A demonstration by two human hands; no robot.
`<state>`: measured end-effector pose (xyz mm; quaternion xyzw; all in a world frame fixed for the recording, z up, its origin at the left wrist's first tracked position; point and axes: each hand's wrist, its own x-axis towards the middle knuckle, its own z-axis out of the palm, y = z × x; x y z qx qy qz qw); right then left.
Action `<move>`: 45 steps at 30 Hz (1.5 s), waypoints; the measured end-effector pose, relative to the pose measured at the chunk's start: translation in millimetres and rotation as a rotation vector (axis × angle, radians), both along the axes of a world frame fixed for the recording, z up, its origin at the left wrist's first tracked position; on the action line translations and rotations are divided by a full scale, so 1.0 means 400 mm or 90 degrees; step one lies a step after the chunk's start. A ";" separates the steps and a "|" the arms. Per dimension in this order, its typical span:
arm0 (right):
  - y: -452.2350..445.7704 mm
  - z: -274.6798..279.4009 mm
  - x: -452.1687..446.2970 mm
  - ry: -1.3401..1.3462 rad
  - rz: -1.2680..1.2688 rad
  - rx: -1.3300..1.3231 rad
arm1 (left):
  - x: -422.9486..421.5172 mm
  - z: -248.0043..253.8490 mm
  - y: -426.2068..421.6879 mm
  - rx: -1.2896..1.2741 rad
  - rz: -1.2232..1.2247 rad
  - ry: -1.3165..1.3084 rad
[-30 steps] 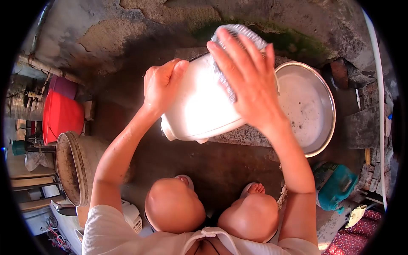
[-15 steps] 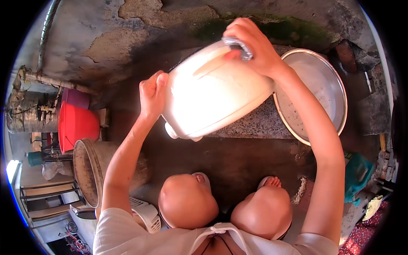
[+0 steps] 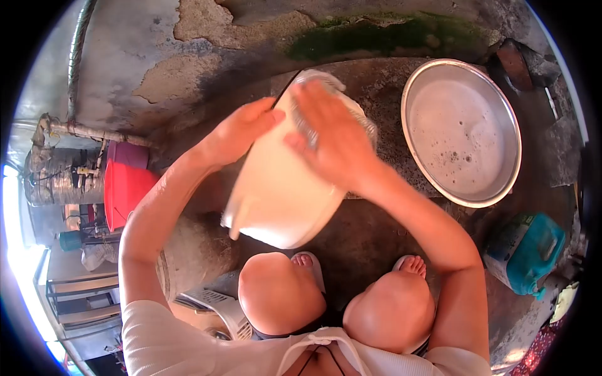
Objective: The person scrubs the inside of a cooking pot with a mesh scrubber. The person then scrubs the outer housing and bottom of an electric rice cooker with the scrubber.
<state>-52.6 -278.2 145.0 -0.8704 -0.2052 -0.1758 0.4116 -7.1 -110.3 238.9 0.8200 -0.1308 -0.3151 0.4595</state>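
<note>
In the middle of the head view, a white, box-like plastic container (image 3: pixel 282 194) is held up tilted above the floor, its near end bright with glare. My left hand (image 3: pixel 241 131) grips its upper left edge, thumb on the pale surface and fingers partly hidden behind the rim. My right hand (image 3: pixel 329 128), blurred by motion, presses a silvery scrubbing pad (image 3: pixel 305 128) against the upper part of the container. Most of the pad is covered by the palm and fingers. To the right, a round metal basin (image 3: pixel 406 135) holds cloudy, sudsy water with dark specks.
A stone slab (image 3: pixel 392 156) lies under the basin. On the right stands a teal jug (image 3: pixel 527 254). A red bucket (image 3: pixel 125 191) and a large drum-like tub (image 3: pixel 197 254) are at left, by a white slotted plastic seat (image 3: pixel 219 307). A stained wall (image 3: pixel 251 44) rises behind.
The container has swung to a steeper tilt and come nearer my body. My right hand has moved left and down across it with the pad. My left hand has shifted slightly right.
</note>
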 end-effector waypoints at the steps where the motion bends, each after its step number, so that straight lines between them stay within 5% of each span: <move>1: -0.018 0.001 0.023 0.128 -0.041 0.011 | 0.006 -0.023 0.018 -0.009 -0.059 0.011; 4: -0.062 -0.008 0.067 0.212 -0.038 0.078 | 0.007 0.011 0.002 0.068 -0.043 0.041; 8: -0.097 0.070 0.085 0.005 -0.012 0.015 | 0.012 0.031 0.022 -0.084 0.008 0.040; 13: -0.044 0.112 0.084 -0.229 -0.179 -0.320 | 0.033 -0.036 -0.001 -0.219 0.197 0.000; 16: 0.053 0.108 -0.028 -0.271 -0.078 -0.612 | 0.060 -0.080 -0.014 -0.277 0.268 -0.070; 19: 0.038 0.093 0.008 -0.308 0.020 -0.543 | 0.068 -0.078 -0.011 -0.280 0.332 -0.040; 20: 0.016 0.100 0.051 -0.306 -0.068 -0.537 | 0.057 -0.078 -0.017 -0.295 0.333 -0.083; 23: -0.113 0.143 0.254 0.165 -0.068 -0.213 | 0.057 -0.106 -0.008 -0.147 0.259 -0.245; 25: -0.143 0.191 0.312 0.405 0.139 -0.205 | 0.073 -0.112 0.000 -0.079 0.246 -0.261; 28: 0.010 0.130 0.202 -0.047 -0.180 -0.405 | 0.131 -0.118 0.003 -0.152 0.284 -0.210; 30: 0.080 0.126 0.099 -0.169 -0.212 -0.558 | 0.138 -0.122 -0.018 -0.263 0.349 -0.155; 32: 0.106 0.122 0.011 -0.227 -0.133 -0.696 | 0.136 -0.111 -0.028 -0.196 0.368 -0.145; 36: 0.097 0.003 -0.058 -0.362 -0.038 -0.648 | 0.171 -0.132 0.004 -0.115 0.200 -0.318; 38: 0.069 -0.047 -0.072 -0.448 0.004 -0.588 | 0.154 -0.116 0.036 -0.050 0.239 -0.259; 40: 0.018 -0.035 -0.039 -0.347 0.019 -0.311 | 0.136 -0.141 0.051 -0.097 0.275 -0.277; 45: -0.003 -0.002 0.060 -0.264 -0.074 0.075 | 0.056 -0.154 0.056 -0.175 0.375 -0.267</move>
